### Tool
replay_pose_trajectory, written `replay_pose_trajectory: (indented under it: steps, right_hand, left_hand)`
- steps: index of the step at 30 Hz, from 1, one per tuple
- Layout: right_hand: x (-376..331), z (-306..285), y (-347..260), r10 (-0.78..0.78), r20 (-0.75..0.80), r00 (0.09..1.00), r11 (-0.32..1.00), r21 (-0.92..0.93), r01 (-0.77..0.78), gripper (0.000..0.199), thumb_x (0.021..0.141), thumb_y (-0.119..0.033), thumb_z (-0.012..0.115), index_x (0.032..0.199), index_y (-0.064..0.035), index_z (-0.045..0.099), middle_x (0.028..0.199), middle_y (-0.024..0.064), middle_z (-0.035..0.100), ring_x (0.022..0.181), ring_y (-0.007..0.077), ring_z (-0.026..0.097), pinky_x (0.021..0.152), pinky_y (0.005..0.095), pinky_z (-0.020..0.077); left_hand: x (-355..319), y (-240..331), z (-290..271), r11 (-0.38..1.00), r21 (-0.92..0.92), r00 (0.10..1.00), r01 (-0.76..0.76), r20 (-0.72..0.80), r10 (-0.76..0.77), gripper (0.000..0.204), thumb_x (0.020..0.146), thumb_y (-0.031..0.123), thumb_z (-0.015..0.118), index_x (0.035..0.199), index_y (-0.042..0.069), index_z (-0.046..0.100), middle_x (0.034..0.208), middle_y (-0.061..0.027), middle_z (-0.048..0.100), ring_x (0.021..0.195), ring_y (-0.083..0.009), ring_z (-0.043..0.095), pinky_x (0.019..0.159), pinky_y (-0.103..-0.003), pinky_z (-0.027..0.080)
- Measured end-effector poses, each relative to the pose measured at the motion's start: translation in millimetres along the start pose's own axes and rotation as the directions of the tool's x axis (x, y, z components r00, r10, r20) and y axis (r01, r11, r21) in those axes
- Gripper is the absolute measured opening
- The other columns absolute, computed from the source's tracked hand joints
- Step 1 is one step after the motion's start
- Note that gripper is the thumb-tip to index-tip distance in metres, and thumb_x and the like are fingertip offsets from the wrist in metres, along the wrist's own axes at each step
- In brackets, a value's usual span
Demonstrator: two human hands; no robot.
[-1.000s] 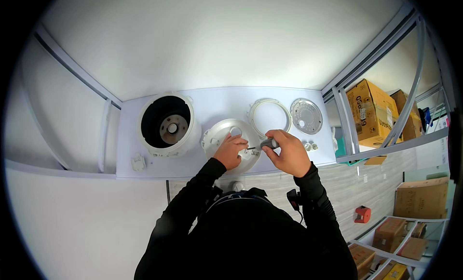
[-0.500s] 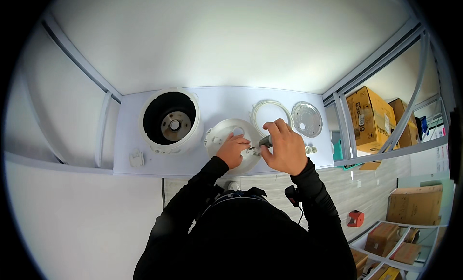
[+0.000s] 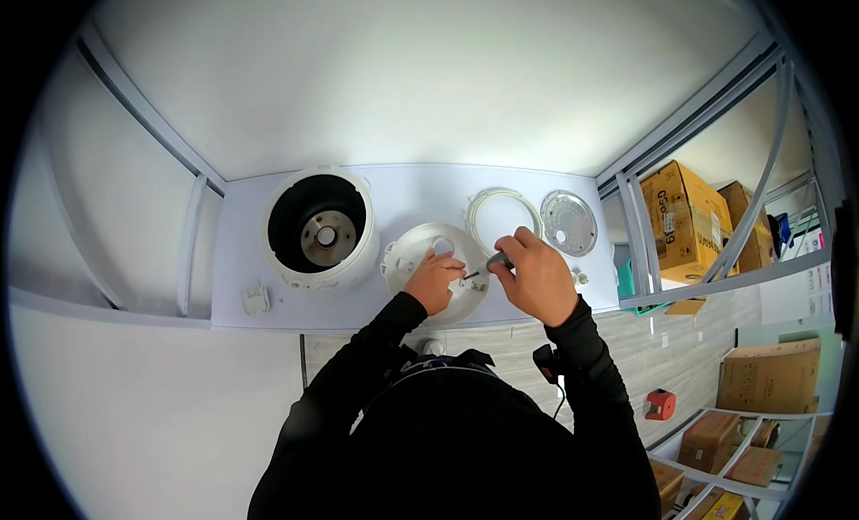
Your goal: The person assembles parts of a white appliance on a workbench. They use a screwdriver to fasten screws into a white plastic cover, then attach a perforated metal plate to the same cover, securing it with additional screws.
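My right hand [image 3: 540,278] is closed round the dark grey handle of a screwdriver [image 3: 498,261], whose thin shaft points left and down. Under both hands lies a round white plastic cooker lid [image 3: 413,245], with small fittings on its inner side. My left hand [image 3: 433,282] rests over the lid, its fingers drawn together near the screwdriver's tip. Whatever those fingers pinch is too small to make out. Just beyond my right hand sits a white ring [image 3: 473,217], with a perforated round metal plate [image 3: 570,223] to its right.
A white cooker body [image 3: 365,244] with a dark inside stands at the table's left. Nearer the front lies a small white plastic part [image 3: 255,299]. Small pale pieces [image 3: 580,277] sit right of my right hand. Metal frame posts [image 3: 641,235] and cardboard boxes [image 3: 687,223] are beyond the table's right end.
My right hand has shifted slightly right and down with the screwdriver, and its fingers have curled further round the handle. My left hand stays nearly in place on the lid.
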State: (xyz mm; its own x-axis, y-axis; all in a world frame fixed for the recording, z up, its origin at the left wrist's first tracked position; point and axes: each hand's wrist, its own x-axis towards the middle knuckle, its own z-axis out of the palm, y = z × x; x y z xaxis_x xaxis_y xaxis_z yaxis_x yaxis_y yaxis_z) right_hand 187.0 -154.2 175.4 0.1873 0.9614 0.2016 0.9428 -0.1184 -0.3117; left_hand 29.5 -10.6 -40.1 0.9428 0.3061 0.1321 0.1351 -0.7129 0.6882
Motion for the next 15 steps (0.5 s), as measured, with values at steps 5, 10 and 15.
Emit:
replay_pose_trajectory:
  steps: [5, 10, 15]
  right_hand:
    - [-4.2, -4.7, 4.8, -0.159, 0.04, 0.987, 0.984, 0.093, 0.154, 0.03, 0.079, 0.01, 0.07, 0.105, -0.0051, 0.068, 0.107, 0.0124, 0.062, 0.099, 0.036, 0.064, 0.084, 0.0455, 0.0559]
    - [-5.4, -14.0, 0.3, -0.212, 0.084, 0.974, 0.97, 0.143, 0.199, 0.031, 0.077, 0.008, 0.072, 0.105, -0.0055, 0.067, 0.104, 0.0118, 0.062, 0.097, 0.0363, 0.065, 0.083, 0.0459, 0.0554]
    - [-8.0, -21.3, -11.2, -0.08, 0.148, 0.986, 0.992, 0.107, 0.065, 0.032, 0.079, -0.007, 0.084, 0.106, -0.0075, 0.068, 0.1, 0.0118, 0.064, 0.09, 0.0363, 0.069, 0.078, 0.0462, 0.0557]
  left_hand:
    - [1.1, 0.2, -0.6, 1.0, -0.003, 1.0, 0.003, 0.018, -0.003, 0.05, 0.08, -0.001, 0.069, 0.128, 0.008, 0.077, 0.142, -0.0088, 0.067, 0.149, -0.0375, 0.048, 0.13, -0.062, 0.024]
    - [0.7, 1.3, -1.8, 1.0, -0.002, 0.999, 0.023, 0.036, -0.023, 0.052, 0.08, -0.001, 0.07, 0.13, 0.009, 0.076, 0.144, -0.0087, 0.066, 0.15, -0.0367, 0.048, 0.131, -0.064, 0.023]
    - [-0.2, 0.3, 0.0, 1.0, -0.008, 0.999, 0.021, 0.025, -0.021, 0.052, 0.08, -0.001, 0.071, 0.13, 0.009, 0.076, 0.145, -0.008, 0.066, 0.151, -0.0358, 0.047, 0.131, -0.063, 0.023]
